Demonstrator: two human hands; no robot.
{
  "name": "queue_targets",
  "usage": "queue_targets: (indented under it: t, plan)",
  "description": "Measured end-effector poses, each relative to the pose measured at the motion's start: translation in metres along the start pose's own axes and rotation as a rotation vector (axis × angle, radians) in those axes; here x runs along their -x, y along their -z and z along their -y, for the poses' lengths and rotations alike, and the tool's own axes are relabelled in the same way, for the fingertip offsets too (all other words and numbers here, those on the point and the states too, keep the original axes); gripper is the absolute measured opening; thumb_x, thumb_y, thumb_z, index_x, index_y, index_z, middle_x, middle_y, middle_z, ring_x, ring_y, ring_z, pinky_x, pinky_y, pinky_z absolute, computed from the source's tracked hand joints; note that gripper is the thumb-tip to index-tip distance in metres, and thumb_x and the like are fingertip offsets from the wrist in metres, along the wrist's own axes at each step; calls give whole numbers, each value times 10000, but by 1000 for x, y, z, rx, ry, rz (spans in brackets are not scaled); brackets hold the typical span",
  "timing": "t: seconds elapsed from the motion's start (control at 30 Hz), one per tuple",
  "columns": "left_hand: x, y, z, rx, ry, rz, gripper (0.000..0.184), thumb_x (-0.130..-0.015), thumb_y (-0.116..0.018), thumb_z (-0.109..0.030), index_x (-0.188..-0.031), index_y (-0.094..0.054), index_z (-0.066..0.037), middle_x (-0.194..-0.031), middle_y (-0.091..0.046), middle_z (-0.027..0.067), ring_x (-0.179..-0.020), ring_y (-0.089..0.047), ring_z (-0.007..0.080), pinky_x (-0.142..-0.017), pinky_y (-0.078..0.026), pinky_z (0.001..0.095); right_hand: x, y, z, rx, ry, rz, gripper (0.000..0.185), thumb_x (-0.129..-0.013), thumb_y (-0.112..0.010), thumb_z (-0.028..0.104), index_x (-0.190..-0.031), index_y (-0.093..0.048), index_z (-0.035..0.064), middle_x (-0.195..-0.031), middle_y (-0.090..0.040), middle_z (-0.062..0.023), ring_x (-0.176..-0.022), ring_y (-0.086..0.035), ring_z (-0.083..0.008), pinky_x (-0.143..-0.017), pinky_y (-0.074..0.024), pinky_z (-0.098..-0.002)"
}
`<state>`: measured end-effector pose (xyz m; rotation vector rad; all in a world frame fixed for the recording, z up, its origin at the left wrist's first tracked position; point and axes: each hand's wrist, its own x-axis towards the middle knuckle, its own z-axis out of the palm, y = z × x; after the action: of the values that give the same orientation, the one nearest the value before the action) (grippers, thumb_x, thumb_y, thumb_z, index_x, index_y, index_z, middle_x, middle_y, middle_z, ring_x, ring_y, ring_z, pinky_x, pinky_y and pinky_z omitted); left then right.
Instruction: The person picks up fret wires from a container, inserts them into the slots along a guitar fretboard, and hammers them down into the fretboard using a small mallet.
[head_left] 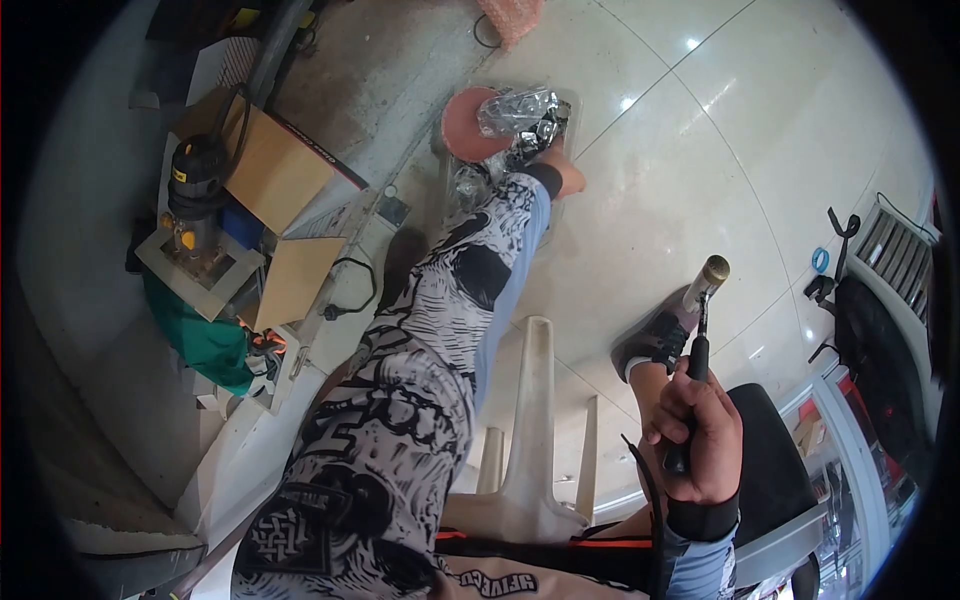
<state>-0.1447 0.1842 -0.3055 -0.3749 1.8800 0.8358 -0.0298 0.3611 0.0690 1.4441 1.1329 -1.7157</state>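
My right hand is closed around the black handle of a hammer, whose cylindrical metal head points away from me. My left hand reaches far forward to the floor, among crumpled clear plastic wrapping and dark, shiny pieces. Its fingers are mostly hidden behind the sleeve and the wrapping, so their grip does not show. Beside them lies a round, flat pinkish-red piece. These things appear to sit in a clear plastic tray.
A white plastic stool lies or stands close before me. To the left, an open cardboard box stands near a black power tool. A black cable curls on the ledge. My shoe is below the hammer.
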Motion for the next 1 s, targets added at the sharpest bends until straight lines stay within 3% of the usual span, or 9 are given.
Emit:
queue_targets:
  t: [0.03, 0.07, 0.23, 0.33, 0.47, 0.5, 0.6, 0.77, 1.0]
  plan:
    - [-2, -2, 7, -186, -82, -106, 1150, -727, -753, -287, -1573, -4, -72, -1141, -653, 197, -900, -679, 320, -787, -556, 410, 1, 0, 0, 0, 3, -3, 129, -923, -589, 149, -1011, -539, 69, -665, -377, 46, -536, -408, -66, -557, -435, -270]
    - [18, 6, -1, -252, -76, -119, 1182, -702, -766, -373, -1561, -34, -21, -1315, -589, 232, -1150, -624, 352, -1007, -476, 385, 1, 1, -1, -5, 4, 6, 128, -922, -590, 145, -1010, -538, 69, -662, -376, 47, -535, -408, -66, -555, -436, -271]
    - [61, 30, -11, -100, -64, -52, 1165, -714, -778, -456, -1554, -108, -4, -1451, -455, 258, -1338, -469, 354, -1112, -378, 382, 1, -1, -3, -11, -16, 27, 123, -920, -591, 135, -1008, -536, 69, -653, -375, 48, -530, -407, -68, -548, -437, -273]
    - [56, 43, -8, -292, -157, -238, 1177, -715, -781, -456, -1567, -80, -47, -1466, -431, 270, -1293, -513, 375, -1091, -404, 394, 1, -3, -5, -12, -10, 31, 120, -919, -592, 131, -1009, -536, 74, -650, -373, 51, -530, -407, -67, -547, -434, -272]
    - [94, 61, -33, -427, -190, -202, 752, -839, -715, -281, -1445, -361, -10, -1313, -574, 185, -1171, -586, 376, -978, -469, 471, 1, -6, -4, -4, -9, 19, 126, -920, -590, 128, -1021, -534, 79, -648, -371, 53, -531, -407, -67, -546, -431, -271]
    - [91, 50, -29, -479, -372, -349, 540, -842, -683, -190, -1301, -480, 10, -1188, -615, 125, -1195, -548, 321, -966, -448, 459, 1, -6, -4, 5, -6, 16, 128, -919, -589, 126, -1025, -533, 80, -648, -372, 53, -531, -407, -67, -546, -430, -271]
    - [63, 36, -11, -670, -701, -651, 501, -797, -698, -179, -1242, -528, -25, -1090, -633, 88, -1182, -530, 267, -961, -424, 403, 1, -6, -4, -25, -18, 3, 136, -919, -586, 119, -1036, -530, 79, -647, -375, 53, -531, -407, -68, -546, -432, -273]
    - [66, 28, 21, -907, -747, -445, 165, -823, -609, -141, -953, -689, -80, -1148, -637, 81, -1194, -506, 227, -1008, -351, 429, 0, -3, -4, -44, -14, 43, 147, -919, -585, 115, -1048, -529, 77, -654, -379, 49, -531, -409, -69, -550, -439, -276]
    - [103, 39, 15, -1148, -572, -220, 184, -834, -583, -137, -972, -690, -76, -979, -703, 93, -1118, -604, 230, -991, -398, 432, 0, -4, -4, -30, -15, 28, 142, -920, -586, 117, -1044, -529, 78, -663, -380, 46, -534, -410, -72, -560, -439, -277]
